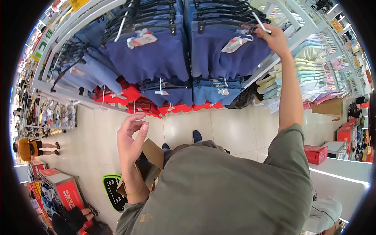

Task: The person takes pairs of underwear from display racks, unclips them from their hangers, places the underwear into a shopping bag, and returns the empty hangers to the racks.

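Observation:
My right hand is raised at the rack, its fingers closed at the right end of a dark clip hanger, close to the tip of a white display arm. From this hanger hangs a blue fabric garment with a white tag. Left of it, a second row of blue garments hangs on dark hangers, also tagged. My left hand is held over the floor, palm inward. Its fingers are bent and apart, with nothing seen in them.
Lower on the rack hang red garments and shorter blue ones. Pastel clothes hang to the right. An open cardboard box and a green-rimmed black basket stand at my left. A person is at the far left.

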`<state>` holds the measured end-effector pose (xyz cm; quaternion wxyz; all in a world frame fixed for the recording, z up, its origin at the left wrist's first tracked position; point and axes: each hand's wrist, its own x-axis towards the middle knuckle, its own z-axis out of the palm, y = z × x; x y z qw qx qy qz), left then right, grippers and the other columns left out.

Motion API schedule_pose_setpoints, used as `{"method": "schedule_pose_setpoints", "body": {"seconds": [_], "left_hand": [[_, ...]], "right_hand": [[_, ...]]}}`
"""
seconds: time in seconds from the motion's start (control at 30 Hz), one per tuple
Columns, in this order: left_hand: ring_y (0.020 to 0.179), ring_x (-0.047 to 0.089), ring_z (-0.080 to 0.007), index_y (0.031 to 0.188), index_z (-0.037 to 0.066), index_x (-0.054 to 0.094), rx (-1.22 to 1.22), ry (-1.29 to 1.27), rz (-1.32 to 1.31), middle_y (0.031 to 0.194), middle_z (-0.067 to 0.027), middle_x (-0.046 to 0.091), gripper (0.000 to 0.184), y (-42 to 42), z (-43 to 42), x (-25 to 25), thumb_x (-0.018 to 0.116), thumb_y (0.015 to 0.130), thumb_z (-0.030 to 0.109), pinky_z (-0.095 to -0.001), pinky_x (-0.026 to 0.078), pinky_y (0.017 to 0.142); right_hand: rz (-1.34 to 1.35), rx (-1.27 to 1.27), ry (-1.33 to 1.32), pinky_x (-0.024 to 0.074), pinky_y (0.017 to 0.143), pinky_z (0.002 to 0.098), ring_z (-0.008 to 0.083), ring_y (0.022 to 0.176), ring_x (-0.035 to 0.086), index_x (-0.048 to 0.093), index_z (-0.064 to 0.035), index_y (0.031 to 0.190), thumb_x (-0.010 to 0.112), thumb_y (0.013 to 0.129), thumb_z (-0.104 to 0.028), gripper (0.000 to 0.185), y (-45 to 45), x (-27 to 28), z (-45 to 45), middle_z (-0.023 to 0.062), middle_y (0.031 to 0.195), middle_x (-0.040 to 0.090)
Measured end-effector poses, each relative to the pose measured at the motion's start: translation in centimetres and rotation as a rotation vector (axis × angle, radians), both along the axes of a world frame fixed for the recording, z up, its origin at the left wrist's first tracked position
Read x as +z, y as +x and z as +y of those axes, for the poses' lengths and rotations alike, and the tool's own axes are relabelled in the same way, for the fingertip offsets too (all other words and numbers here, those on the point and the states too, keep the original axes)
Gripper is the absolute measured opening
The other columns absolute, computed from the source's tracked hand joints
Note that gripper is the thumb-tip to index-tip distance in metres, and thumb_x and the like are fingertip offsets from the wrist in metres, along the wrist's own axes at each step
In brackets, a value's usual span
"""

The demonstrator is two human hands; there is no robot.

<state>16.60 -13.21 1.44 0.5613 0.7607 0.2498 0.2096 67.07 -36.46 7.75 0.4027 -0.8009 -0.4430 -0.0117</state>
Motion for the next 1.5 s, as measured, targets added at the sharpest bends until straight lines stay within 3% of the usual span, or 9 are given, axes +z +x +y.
{"method": "schedule_pose_setpoints", "body": {"seconds": [0.33, 0.47, 0.5, 0.67, 0.9, 1.0, 1.27, 1.4, 1.5], "left_hand": [[0.098, 0.068, -0.0156, 0.123, -0.002, 0.06, 0.073, 0.038, 0.03, 0.118, -0.0093, 0.067, 0.029, -10.5, 2.5, 0.1, 0.066, 0.096, 0.01, -0.0289, 0.052, 0.086], [0.094, 0.067, -0.0156, 0.119, -0.002, 0.061, 0.136, 0.0, 0.049, 0.121, -0.0103, 0.066, 0.027, -14.9, 3.7, -0.6, 0.067, 0.095, 0.008, -0.0314, 0.053, 0.089], [0.094, 0.067, -0.0151, 0.119, -0.002, 0.061, 0.144, -0.022, 0.059, 0.118, -0.0093, 0.067, 0.027, -15.4, 3.7, -0.6, 0.067, 0.095, 0.008, -0.031, 0.053, 0.089], [0.09, 0.067, -0.0138, 0.118, -0.001, 0.062, 0.102, 0.005, 0.078, 0.109, -0.0083, 0.069, 0.026, -17.1, 3.9, -1.3, 0.067, 0.093, 0.004, -0.0301, 0.054, 0.085], [0.086, 0.068, -0.0136, 0.115, -0.001, 0.064, 0.161, 0.039, -0.055, 0.102, -0.0073, 0.069, 0.027, -18.3, 3.7, -2.0, 0.07, 0.09, 0.004, -0.0286, 0.054, 0.08], [0.087, 0.067, -0.0133, 0.115, 0.0, 0.064, 0.142, 0.032, -0.059, 0.102, -0.0072, 0.069, 0.027, -18.2, 2.5, -2.3, 0.07, 0.09, 0.006, -0.0295, 0.054, 0.081], [0.087, 0.066, -0.0124, 0.116, -0.001, 0.064, 0.122, -0.001, 0.014, 0.094, -0.0064, 0.069, 0.027, -18.9, 1.6, -3.3, 0.069, 0.092, 0.008, -0.0298, 0.053, 0.083], [0.082, 0.065, -0.0124, 0.115, -0.001, 0.065, 0.124, -0.034, 0.001, 0.089, -0.0059, 0.068, 0.026, -17.8, 1.1, -3.8, 0.071, 0.091, 0.008, -0.0282, 0.052, 0.081], [0.084, 0.064, -0.0123, 0.115, -0.002, 0.064, 0.052, -0.031, 0.016, 0.089, -0.0063, 0.068, 0.026, -16.5, 1.0, -3.4, 0.07, 0.092, 0.009, -0.0278, 0.052, 0.082]], "right_hand": [[-0.09, -0.12, 0.003, 0.0466, 0.064, 0.0276, 0.0105, 0.068, 0.061, 0.071, 0.0002, 0.113, 0.071, 0.093, -0.019, 0.028, 0.9, -0.9, 0.3, 0.0048, 0.074, 0.068], [-0.21, -0.186, -0.033, 0.0512, 0.073, 0.0327, 0.0182, 0.075, 0.068, 0.071, -0.003, 0.119, 0.071, 0.092, -0.024, 0.035, 2.1, -2.2, 0.2, 0.0128, 0.083, 0.073], [-0.206, -0.223, -0.205, 0.0525, 0.082, 0.0363, 0.0277, 0.086, 0.072, 0.069, -0.0043, 0.122, 0.071, 0.09, -0.024, 0.038, 1.8, -1.3, 0.3, 0.0187, 0.094, 0.074], [-0.409, -0.325, -0.184, 0.0504, 0.093, 0.0412, 0.0385, 0.106, 0.067, 0.069, -0.0055, 0.121, 0.066, 0.09, -0.03, 0.039, -0.5, -1.6, -1.1, 0.0213, 0.112, 0.071], [-0.186, -0.201, -0.11, 0.0501, 0.075, 0.0301, 0.0144, 0.081, 0.066, 0.069, 0.0009, 0.108, 0.065, 0.095, -0.02, 0.025, 4.1, -3.1, -2.6, 0.0068, 0.087, 0.072], [-0.382, -0.234, -0.235, 0.0502, 0.074, 0.0293, 0.0149, 0.076, 0.063, 0.068, 0.0016, 0.112, 0.067, 0.094, -0.021, 0.029, 4.0, -3.4, -2.6, 0.0069, 0.086, 0.07], [-0.124, -0.328, -0.022, 0.0518, 0.085, 0.0318, 0.0202, 0.094, 0.067, 0.068, 0.002, 0.119, 0.085, 0.08, -0.036, 0.057, 2.2, -3.4, -4.5, 0.0102, 0.103, 0.073], [0.33, -0.432, 0.136, 0.0524, 0.084, 0.0324, 0.0189, 0.095, 0.067, 0.069, -0.0032, 0.12, 0.089, 0.075, -0.028, 0.055, -1.7, -4.0, -6.3, 0.0075, 0.106, 0.072], [0.595, -0.442, 0.394, 0.0506, 0.075, 0.0294, 0.0165, 0.084, 0.066, 0.066, 0.0028, 0.117, 0.083, 0.084, -0.021, 0.044, -1.4, -8.4, -6.8, 0.0056, 0.101, 0.071]]}}
